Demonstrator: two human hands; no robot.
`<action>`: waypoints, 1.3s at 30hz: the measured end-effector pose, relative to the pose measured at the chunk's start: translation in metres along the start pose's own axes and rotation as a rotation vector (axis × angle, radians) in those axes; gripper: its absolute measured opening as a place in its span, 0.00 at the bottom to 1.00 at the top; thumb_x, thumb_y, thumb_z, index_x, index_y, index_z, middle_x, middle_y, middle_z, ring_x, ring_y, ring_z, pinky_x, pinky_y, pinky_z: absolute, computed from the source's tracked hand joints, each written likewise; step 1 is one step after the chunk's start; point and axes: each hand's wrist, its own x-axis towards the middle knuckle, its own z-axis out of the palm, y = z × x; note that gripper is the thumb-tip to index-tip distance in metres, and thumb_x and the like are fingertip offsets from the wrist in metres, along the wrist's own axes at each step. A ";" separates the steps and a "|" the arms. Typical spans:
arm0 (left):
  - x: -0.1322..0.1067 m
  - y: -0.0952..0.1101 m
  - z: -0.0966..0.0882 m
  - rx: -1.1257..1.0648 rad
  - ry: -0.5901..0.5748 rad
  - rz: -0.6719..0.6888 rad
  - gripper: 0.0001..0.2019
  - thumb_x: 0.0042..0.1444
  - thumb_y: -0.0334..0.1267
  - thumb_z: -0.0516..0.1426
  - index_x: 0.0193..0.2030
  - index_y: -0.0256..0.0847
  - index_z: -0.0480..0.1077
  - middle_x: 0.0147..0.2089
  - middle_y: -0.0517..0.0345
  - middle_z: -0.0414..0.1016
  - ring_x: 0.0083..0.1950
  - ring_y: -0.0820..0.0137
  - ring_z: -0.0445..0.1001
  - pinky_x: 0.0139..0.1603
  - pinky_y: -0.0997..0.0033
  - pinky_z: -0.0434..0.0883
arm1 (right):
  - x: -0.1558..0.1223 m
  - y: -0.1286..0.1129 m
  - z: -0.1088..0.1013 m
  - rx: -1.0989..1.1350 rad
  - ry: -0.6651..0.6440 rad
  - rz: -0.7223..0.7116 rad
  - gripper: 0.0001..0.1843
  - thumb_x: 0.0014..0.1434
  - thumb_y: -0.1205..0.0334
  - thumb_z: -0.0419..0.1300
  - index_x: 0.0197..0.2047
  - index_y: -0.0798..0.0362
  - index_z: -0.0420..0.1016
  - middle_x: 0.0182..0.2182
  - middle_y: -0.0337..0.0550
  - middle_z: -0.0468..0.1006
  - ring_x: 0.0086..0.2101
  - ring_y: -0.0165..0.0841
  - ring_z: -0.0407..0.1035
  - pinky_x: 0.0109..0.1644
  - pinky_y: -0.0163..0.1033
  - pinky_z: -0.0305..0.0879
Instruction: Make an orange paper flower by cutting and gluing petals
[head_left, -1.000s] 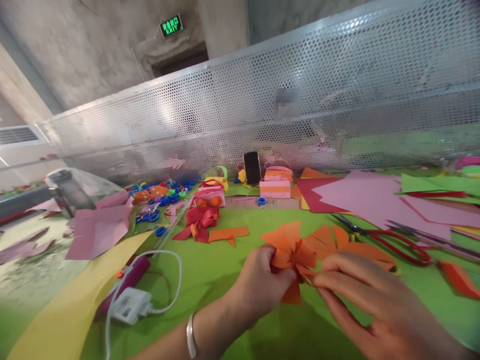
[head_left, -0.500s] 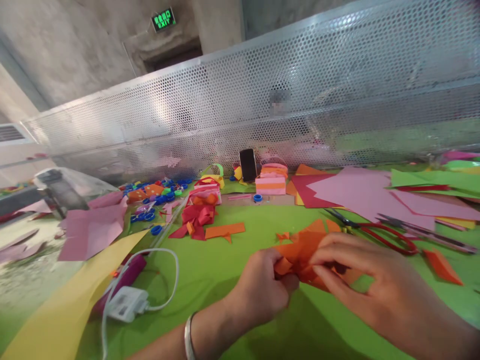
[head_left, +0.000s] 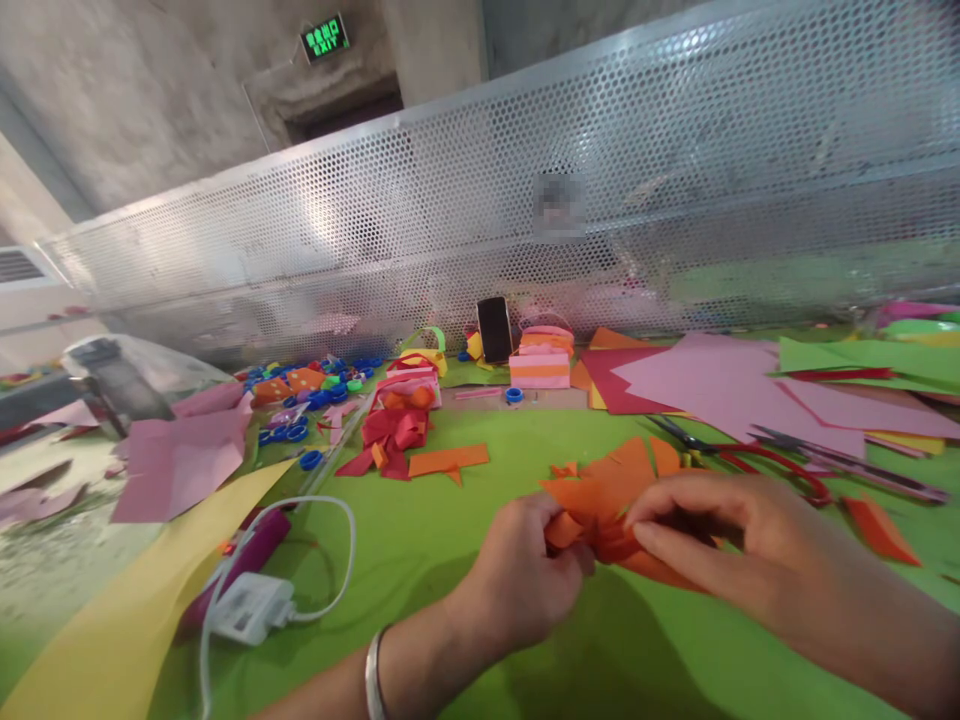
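Observation:
Folded and cut orange paper [head_left: 607, 485] is held low above the green tabletop, between both hands. My left hand [head_left: 525, 565] is closed around its left end, thumb on top. At the right end, my right hand [head_left: 720, 550] pinches the paper between thumb and fingertips; part of the paper is hidden behind these fingers. Red-handled scissors [head_left: 780, 470] lie just beyond my right hand, partly covered by it. An orange paper strip [head_left: 450, 460] lies to the left, near a crumpled red paper bow [head_left: 397, 430].
A purple glue gun [head_left: 259, 555] and a white plug [head_left: 255, 608] with its cable lie left of my forearm. Behind stand a phone [head_left: 493, 330] and a pink paper box [head_left: 540, 368]. Pink sheets [head_left: 697, 385] spread at the right, near a perforated metal panel [head_left: 450, 240].
My right hand has shifted slightly, its fingers curling closer to the orange paper's middle, and the paper has turned a little. My left hand keeps its hold.

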 end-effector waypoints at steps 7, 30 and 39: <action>0.000 0.006 0.000 -0.172 -0.081 -0.082 0.09 0.36 0.33 0.61 0.26 0.40 0.65 0.22 0.67 0.64 0.24 0.76 0.60 0.24 0.76 0.57 | 0.000 0.002 0.001 0.083 -0.085 0.094 0.10 0.54 0.56 0.56 0.24 0.47 0.73 0.18 0.35 0.75 0.21 0.31 0.71 0.22 0.32 0.67; 0.001 -0.001 0.002 -0.151 -0.044 -0.128 0.05 0.34 0.32 0.58 0.23 0.38 0.66 0.21 0.66 0.62 0.23 0.78 0.57 0.22 0.77 0.54 | 0.005 0.015 0.003 0.010 0.068 -0.001 0.10 0.59 0.58 0.56 0.28 0.49 0.73 0.22 0.36 0.74 0.22 0.30 0.68 0.23 0.33 0.64; -0.001 0.004 0.002 -0.238 -0.079 -0.174 0.09 0.32 0.31 0.59 0.26 0.37 0.67 0.25 0.63 0.67 0.26 0.75 0.62 0.27 0.75 0.61 | 0.007 0.008 0.009 0.056 0.117 0.004 0.11 0.58 0.58 0.53 0.26 0.49 0.71 0.21 0.33 0.71 0.21 0.28 0.65 0.23 0.32 0.61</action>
